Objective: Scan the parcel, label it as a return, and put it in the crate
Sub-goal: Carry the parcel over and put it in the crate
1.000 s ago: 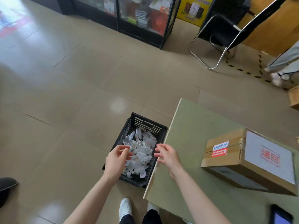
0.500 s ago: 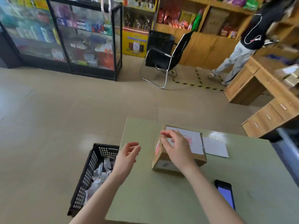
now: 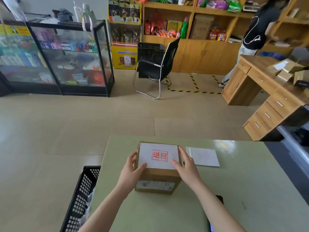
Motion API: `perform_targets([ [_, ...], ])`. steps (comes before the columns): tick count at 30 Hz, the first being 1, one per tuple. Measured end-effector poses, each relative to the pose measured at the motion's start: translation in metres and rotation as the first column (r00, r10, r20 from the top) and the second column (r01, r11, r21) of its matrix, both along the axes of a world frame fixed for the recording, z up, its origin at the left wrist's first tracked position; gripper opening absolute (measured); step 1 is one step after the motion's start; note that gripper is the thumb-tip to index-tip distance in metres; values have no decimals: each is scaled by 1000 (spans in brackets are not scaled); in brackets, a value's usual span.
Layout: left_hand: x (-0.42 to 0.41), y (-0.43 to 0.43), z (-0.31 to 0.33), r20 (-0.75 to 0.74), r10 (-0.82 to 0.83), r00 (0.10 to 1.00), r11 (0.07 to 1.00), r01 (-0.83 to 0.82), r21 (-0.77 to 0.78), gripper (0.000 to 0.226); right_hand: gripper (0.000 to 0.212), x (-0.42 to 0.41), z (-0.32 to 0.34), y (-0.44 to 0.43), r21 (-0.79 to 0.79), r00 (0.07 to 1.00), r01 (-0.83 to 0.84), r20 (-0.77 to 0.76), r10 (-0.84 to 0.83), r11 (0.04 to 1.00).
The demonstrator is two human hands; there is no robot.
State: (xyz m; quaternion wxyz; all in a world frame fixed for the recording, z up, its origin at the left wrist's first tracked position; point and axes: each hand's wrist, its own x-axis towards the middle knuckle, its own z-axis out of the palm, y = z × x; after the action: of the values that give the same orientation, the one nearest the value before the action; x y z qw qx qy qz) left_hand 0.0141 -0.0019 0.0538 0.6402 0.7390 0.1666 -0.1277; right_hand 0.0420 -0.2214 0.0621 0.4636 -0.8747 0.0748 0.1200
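A: Brown cardboard parcel (image 3: pixel 157 177), boxy, standing on the pale green worktop (image 3: pixel 250 190). White return label (image 3: pixel 158 155) covering its top, red boxed stamp of two characters at the middle. Long white shipping sticker low on the near face.

B: And the grip?

A: Two-handed, clasping the parcel from both sides. Left hand (image 3: pixel 129 172) flat against the left wall, thumb hooked over the label's near left corner. Right hand (image 3: pixel 187 164) flat against the right wall, thumb over the near right corner, fingers stretched along the top edge. Both spread wide, palms pressed to cardboard.

B: Around the grip?

A: Just right of the right hand, flat white sheets (image 3: pixel 203 156) on the worktop, glossy at one end. Down left of the left forearm, black perforated plastic crate (image 3: pixel 80 195) on the tiled floor, crumpled white scraps inside. Under the right forearm, a dark phone (image 3: pixel 211 227), mostly hidden.
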Motion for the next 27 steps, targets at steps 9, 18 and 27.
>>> perform_targets([
  [9, 4, -17, 10, 44, -23, 999, 1000, 23, 8, 63, 71, -17, 8, -8, 217, 998, 62, -12, -61, 974],
  [18, -10, -25, 47, 208, -196, 958, 979, 205, -20, 63, 71, -80, 57, -9, 224, 945, 254, 150, -291, 941],
  [27, -71, -42, 81, 318, -475, 820, 857, 513, -42, 61, 71, -208, 110, -4, 148, 820, 494, 246, -516, 857],
])
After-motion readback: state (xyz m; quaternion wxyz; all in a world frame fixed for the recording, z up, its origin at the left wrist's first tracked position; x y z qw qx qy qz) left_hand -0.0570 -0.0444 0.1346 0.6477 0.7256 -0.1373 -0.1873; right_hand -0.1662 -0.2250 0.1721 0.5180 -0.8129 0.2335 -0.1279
